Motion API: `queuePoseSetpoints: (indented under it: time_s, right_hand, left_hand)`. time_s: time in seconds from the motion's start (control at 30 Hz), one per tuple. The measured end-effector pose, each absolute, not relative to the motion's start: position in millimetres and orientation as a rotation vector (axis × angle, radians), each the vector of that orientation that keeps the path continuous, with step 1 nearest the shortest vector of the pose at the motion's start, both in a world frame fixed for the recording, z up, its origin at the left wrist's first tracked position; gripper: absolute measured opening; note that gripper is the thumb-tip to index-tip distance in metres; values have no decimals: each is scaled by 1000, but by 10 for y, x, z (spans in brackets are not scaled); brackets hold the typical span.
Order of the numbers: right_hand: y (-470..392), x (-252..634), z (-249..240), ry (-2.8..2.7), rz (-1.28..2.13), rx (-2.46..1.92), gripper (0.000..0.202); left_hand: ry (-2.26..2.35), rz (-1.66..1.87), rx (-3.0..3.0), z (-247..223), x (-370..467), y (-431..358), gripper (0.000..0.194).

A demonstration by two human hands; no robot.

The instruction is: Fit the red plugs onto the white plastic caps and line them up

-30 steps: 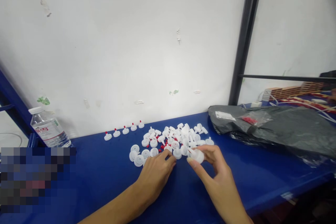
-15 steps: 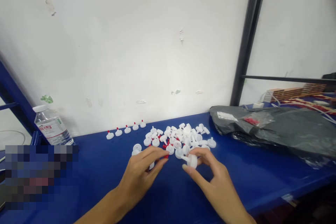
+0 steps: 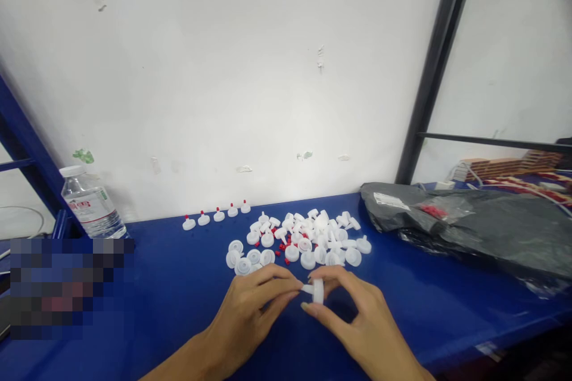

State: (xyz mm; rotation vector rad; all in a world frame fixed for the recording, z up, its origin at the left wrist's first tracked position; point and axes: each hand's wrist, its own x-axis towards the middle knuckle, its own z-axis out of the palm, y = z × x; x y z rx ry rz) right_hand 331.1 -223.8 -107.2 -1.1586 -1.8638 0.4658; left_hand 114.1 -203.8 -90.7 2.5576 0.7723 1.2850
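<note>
My right hand (image 3: 353, 303) pinches a white nozzle cap (image 3: 317, 292) by its round base, and the spout points left. At the spout's tip, the thumb and fingers of my left hand (image 3: 263, 303) are pressed together; whatever is between them is hidden. Just beyond both hands lies a heap of loose white nozzle caps (image 3: 308, 259) with small red tips (image 3: 282, 246) scattered among them. Several upturned white caps (image 3: 242, 266) lie at the heap's left. Farther back on the left, a row of white caps with red tips (image 3: 218, 215) stands upright near the wall.
A blue table (image 3: 170, 286) runs along a white wall. At left stands a clear water bottle (image 3: 93, 208), beside a pixelated patch. A grey plastic bag (image 3: 447, 214) lies at right, with a small bag of red pieces (image 3: 434, 211) on it. A dark post (image 3: 429, 89) rises behind.
My two hands have come together, and the spout of the white cap now meets my left fingertips. The cap has turned so its spout points more squarely left. The camera view has shifted slightly.
</note>
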Motion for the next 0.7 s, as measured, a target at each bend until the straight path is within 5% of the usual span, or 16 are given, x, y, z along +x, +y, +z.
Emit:
queuePoseSetpoints:
  time_s: [0.5,0.7]
  right_hand:
    - [-2220,3319,-1057,-1884,481,-1049,24]
    - [-2239,3376,-1167,-1920,418,-1113,29]
  left_hand:
    - [902,1280,2332,-922,1198,-2094,15]
    - [711,1367,2454,-957,1175,-2145,26]
